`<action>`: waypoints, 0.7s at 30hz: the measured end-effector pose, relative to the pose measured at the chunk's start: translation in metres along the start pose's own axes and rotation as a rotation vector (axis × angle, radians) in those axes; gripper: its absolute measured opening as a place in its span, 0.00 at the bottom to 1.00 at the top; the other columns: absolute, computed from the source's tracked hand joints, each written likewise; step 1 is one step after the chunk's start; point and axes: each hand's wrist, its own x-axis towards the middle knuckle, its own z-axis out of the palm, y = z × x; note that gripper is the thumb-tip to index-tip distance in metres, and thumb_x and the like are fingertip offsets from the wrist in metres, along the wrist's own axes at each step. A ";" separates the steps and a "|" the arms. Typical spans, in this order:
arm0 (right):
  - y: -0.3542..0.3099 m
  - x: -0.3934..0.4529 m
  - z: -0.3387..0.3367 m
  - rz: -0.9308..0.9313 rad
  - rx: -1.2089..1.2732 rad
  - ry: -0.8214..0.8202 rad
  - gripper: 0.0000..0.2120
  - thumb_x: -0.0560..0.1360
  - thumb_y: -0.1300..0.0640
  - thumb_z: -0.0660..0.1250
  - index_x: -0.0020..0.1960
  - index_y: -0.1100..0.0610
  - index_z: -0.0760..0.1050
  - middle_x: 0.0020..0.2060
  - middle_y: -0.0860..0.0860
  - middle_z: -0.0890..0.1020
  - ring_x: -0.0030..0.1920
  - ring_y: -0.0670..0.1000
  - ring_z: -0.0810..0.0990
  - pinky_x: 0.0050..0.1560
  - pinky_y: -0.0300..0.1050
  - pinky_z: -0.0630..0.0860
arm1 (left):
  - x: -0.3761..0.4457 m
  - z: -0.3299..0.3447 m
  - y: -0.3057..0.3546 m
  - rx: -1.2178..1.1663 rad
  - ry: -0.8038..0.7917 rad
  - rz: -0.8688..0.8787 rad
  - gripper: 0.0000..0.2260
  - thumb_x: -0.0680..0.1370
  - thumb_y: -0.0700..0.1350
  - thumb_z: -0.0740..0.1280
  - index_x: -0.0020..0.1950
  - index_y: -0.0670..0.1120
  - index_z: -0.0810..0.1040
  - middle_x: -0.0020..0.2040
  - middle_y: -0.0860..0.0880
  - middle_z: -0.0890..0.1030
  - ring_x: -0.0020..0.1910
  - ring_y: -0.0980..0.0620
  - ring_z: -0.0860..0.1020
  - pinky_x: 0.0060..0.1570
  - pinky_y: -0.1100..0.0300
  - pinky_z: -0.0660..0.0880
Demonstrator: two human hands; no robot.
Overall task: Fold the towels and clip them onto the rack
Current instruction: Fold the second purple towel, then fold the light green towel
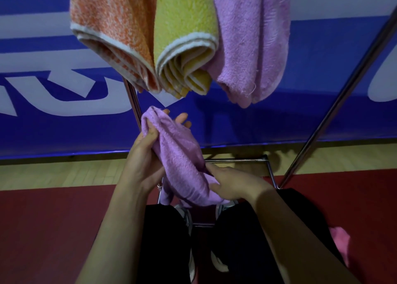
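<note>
The lilac towel [182,161] is off the rack, bunched lengthwise in the air between your hands below the three hung ones: your left hand [146,154] curls round its upper end, thumb on the near side, and your right hand [232,185] pinches its lower end. I judge you are mid-fold, so bring the ends together, square the edges and flatten the layers. A neat, thin fold should clip more surely beside the folded purple towel [253,47], yellow towel [184,40] and orange towel [111,36].
</note>
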 end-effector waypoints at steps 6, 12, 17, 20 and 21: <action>-0.002 -0.003 -0.001 0.005 -0.075 -0.059 0.08 0.84 0.51 0.60 0.53 0.53 0.76 0.47 0.51 0.79 0.49 0.55 0.77 0.47 0.45 0.69 | -0.002 0.000 0.001 -0.032 -0.006 -0.035 0.20 0.80 0.49 0.66 0.73 0.51 0.72 0.70 0.40 0.81 0.73 0.41 0.76 0.64 0.47 0.80; -0.012 -0.001 0.001 0.023 -0.066 -0.046 0.14 0.86 0.52 0.59 0.57 0.59 0.79 0.55 0.57 0.78 0.56 0.58 0.78 0.51 0.46 0.71 | -0.001 -0.002 0.001 -0.056 -0.107 -0.030 0.24 0.66 0.50 0.84 0.62 0.52 0.86 0.71 0.39 0.80 0.70 0.41 0.79 0.60 0.47 0.81; -0.015 -0.001 -0.004 0.091 -0.096 -0.092 0.17 0.87 0.61 0.51 0.71 0.60 0.72 0.75 0.57 0.67 0.78 0.54 0.61 0.69 0.48 0.66 | -0.004 -0.002 0.003 -0.054 -0.143 -0.036 0.23 0.64 0.50 0.85 0.58 0.52 0.88 0.68 0.41 0.82 0.67 0.42 0.81 0.57 0.48 0.82; -0.016 0.002 -0.002 0.077 -0.156 -0.130 0.17 0.87 0.60 0.51 0.71 0.60 0.72 0.77 0.55 0.63 0.79 0.55 0.61 0.69 0.49 0.65 | -0.007 -0.003 0.004 -0.056 -0.141 -0.028 0.20 0.67 0.50 0.83 0.58 0.53 0.88 0.67 0.41 0.82 0.67 0.42 0.82 0.57 0.49 0.82; -0.015 0.007 0.001 0.076 -0.166 -0.124 0.17 0.86 0.60 0.53 0.69 0.60 0.74 0.77 0.55 0.64 0.76 0.57 0.65 0.69 0.50 0.67 | -0.008 -0.001 0.005 -0.049 -0.123 -0.023 0.17 0.70 0.49 0.80 0.58 0.52 0.88 0.66 0.41 0.83 0.65 0.43 0.83 0.56 0.49 0.83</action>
